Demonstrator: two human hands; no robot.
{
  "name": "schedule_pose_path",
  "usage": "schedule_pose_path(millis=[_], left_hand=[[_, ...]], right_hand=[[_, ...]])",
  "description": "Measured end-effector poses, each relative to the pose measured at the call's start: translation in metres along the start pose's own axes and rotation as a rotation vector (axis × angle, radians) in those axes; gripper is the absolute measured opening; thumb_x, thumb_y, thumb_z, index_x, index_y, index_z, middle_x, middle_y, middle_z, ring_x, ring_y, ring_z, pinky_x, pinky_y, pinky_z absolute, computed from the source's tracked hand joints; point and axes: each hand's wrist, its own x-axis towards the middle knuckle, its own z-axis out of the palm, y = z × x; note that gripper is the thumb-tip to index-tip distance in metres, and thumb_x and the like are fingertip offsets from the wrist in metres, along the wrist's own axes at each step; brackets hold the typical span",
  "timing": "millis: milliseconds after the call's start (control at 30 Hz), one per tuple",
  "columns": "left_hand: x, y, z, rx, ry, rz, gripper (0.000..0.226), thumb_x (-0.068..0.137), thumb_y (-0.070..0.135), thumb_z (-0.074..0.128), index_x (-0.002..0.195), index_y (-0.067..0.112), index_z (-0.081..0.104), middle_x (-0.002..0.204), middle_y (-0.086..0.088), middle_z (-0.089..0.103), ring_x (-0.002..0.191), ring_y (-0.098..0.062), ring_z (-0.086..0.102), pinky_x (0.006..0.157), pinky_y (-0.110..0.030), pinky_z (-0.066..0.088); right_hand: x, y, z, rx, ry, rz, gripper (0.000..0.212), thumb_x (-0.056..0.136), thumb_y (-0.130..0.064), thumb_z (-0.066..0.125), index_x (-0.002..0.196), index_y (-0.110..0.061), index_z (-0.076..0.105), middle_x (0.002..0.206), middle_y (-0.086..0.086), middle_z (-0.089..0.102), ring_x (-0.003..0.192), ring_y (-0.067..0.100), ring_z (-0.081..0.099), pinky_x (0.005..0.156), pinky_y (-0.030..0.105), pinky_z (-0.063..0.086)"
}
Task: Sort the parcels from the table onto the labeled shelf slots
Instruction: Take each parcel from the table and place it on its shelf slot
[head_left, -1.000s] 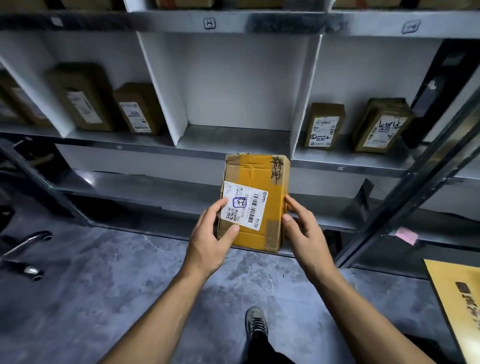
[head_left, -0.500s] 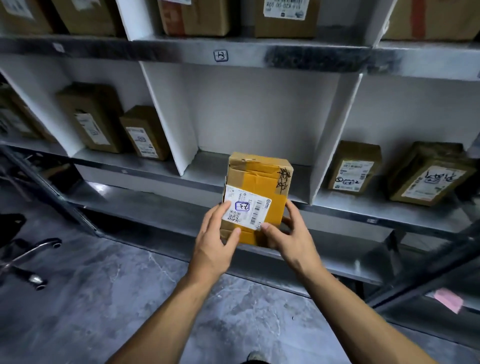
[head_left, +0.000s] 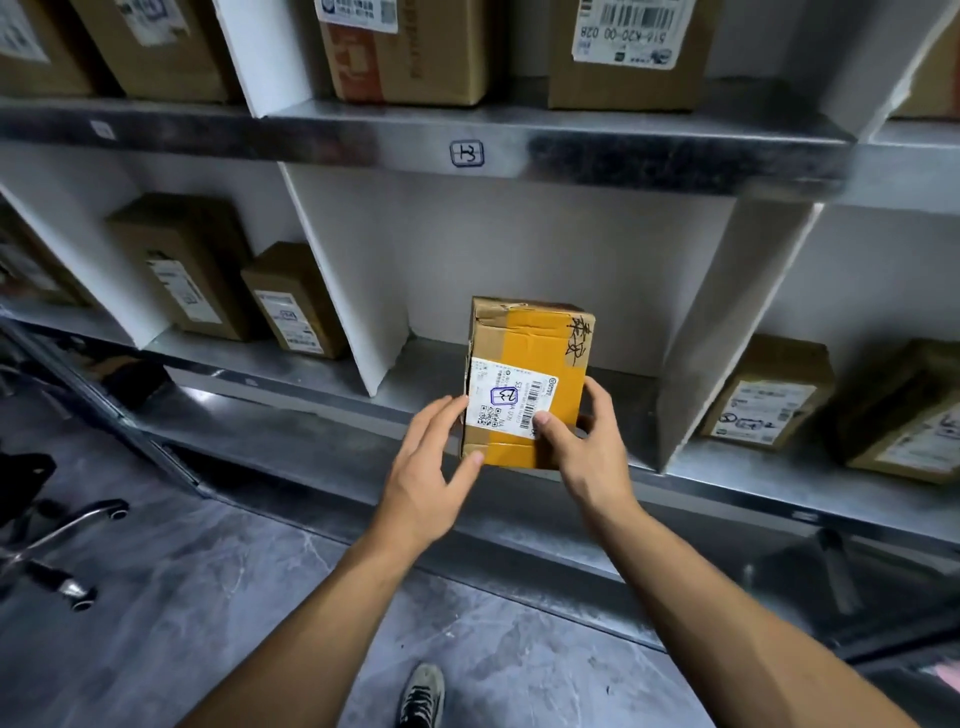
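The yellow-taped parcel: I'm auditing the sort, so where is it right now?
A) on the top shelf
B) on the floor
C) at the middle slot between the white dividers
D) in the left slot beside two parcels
C: the right hand grips the yellow-taped parcel and the left hand touches its side at the middle slot, between the two white dividers.

Grey marbled floor (head_left: 208, 597), chrome chair base (head_left: 62, 525) with castors by the floor's left edge, dark sneaker (head_left: 422, 693) with white laces at its bottom edge, near the middle
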Motion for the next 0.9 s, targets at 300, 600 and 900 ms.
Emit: schedule_pose_path(millis=[300, 600, 900], left_hand=[[0.079, -0.071, -0.043, 0.475, -0.287, -0.051, 0.054, 0.095, 0.042, 0.05, 0.146, 0.03, 0.033, 0.144, 0.007, 0.04, 0.132, -0.018, 0.037, 0.11, -0.037, 0.034], [0.135, -0.131, -0.053, 0.444, -0.401, 0.057, 0.047, 0.094, 0.039, 0.05, 0.14, 0.027, 0.045, 0.135, 0.007, 0.048, 0.125, -0.017, 0.042, 0.106, -0.035, 0.035], [0.152, -0.161, -0.061, 0.314, -0.464, 0.106, 0.049, 0.094, 0.037, 0.053, 0.141, 0.029, 0.044, 0.135, 0.008, 0.049, 0.125, -0.014, 0.043, 0.105, -0.034, 0.038]], right_hand=[[0.073, 0.002, 0.057, -0.121, 0.122, 0.043, 0.062, 0.091, -0.029, 0.071, 0.145, -0.033, 0.04, 0.127, -0.006, 0.063, 0.113, 0.015, 0.061, 0.104, 0.039, 0.048], [0.111, 0.022, 0.119, -0.152, 0.171, 0.095, 0.061, 0.092, -0.032, 0.071, 0.144, -0.036, 0.039, 0.136, 0.002, 0.061, 0.122, 0.026, 0.06, 0.104, 0.044, 0.049], [0.139, 0.023, 0.152, -0.102, 0.241, 0.119, 0.058, 0.095, -0.026, 0.068, 0.143, -0.037, 0.039, 0.137, -0.001, 0.06, 0.124, 0.024, 0.059, 0.102, 0.039, 0.049]])
